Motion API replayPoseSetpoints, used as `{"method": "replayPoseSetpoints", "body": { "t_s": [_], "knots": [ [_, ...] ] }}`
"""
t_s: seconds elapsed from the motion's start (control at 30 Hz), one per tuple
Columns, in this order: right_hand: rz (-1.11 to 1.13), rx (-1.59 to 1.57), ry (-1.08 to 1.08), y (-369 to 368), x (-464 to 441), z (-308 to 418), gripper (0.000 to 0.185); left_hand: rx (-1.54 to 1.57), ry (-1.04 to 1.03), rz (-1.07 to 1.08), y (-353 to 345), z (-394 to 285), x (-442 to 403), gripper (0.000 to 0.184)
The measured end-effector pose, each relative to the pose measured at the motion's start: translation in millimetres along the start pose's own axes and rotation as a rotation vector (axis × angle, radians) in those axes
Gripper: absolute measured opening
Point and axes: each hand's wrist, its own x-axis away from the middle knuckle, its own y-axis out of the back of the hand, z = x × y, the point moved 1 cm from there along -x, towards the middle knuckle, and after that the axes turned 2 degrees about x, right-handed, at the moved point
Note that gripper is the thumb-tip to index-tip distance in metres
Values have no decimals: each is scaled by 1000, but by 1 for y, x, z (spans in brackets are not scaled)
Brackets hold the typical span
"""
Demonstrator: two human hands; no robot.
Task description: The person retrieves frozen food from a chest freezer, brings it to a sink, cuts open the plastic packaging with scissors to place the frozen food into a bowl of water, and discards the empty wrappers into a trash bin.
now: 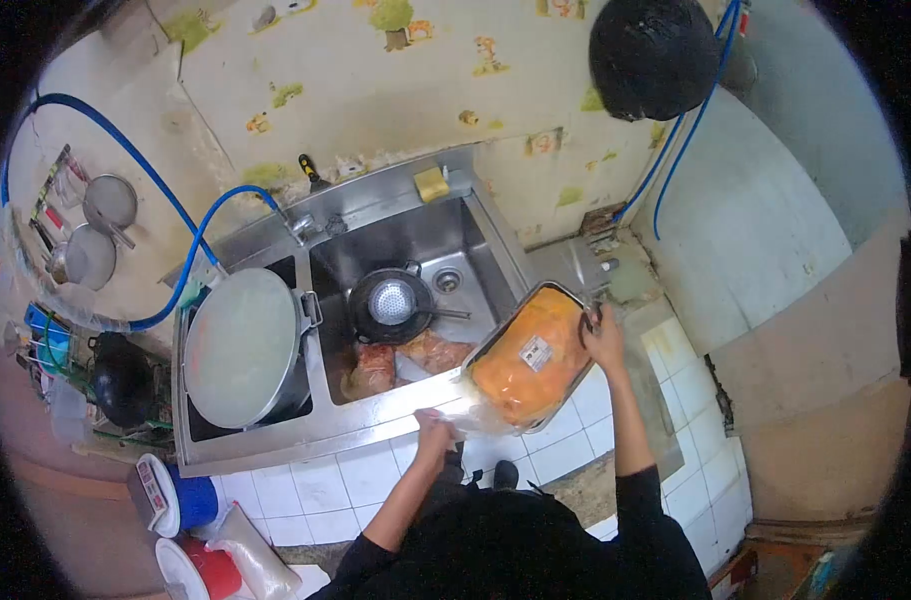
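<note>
A clear plastic bag of orange food (515,385) with a white label lies in a rectangular metal tray (572,412) at the sink's front right corner. My left hand (436,436) is closed on the loose end of the plastic, left of the tray. At the tray's far right corner my right hand (605,342) is closed around dark looped handles, which look like scissors (587,322); their blades do not show. Reddish packs that look like raw meat (373,370) lie in the near part of the sink basin, close to my left hand.
The steel sink (475,215) holds a black pan (360,300) with a perforated ladle (393,303) on it. To the left sits a large lidded pot (243,345). A blue hose (125,150) loops over it. A yellow sponge (431,184) rests on the back ledge.
</note>
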Motion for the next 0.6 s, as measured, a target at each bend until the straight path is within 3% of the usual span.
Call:
{"method": "replayPoseSetpoints", "body": {
  "t_s": [0.1,0.17,0.2,0.27,0.33,0.4,0.53,0.6],
  "knots": [
    [59,48,-13,-19,-19,-18,33,-96,17,172,-9,29,-18,20],
    [121,108,-48,-35,-26,-30,38,-7,229,430,-31,19,-5,30],
    [123,98,-76,-42,-29,-36,41,-4,229,423,-37,11,0,30],
    [132,84,-100,-49,-31,-38,44,-353,260,518,-48,-6,5,54],
    [191,194,-107,-53,-35,-35,56,-536,275,430,-53,5,-7,52],
    [241,209,-132,-55,-42,-38,62,-330,-305,405,-54,34,-27,40],
    [378,171,-155,-45,-56,-41,70,-425,-327,398,-52,38,-27,30],
    [409,157,-158,-36,-56,-36,71,-103,46,371,-56,36,-20,27]
  ]
}}
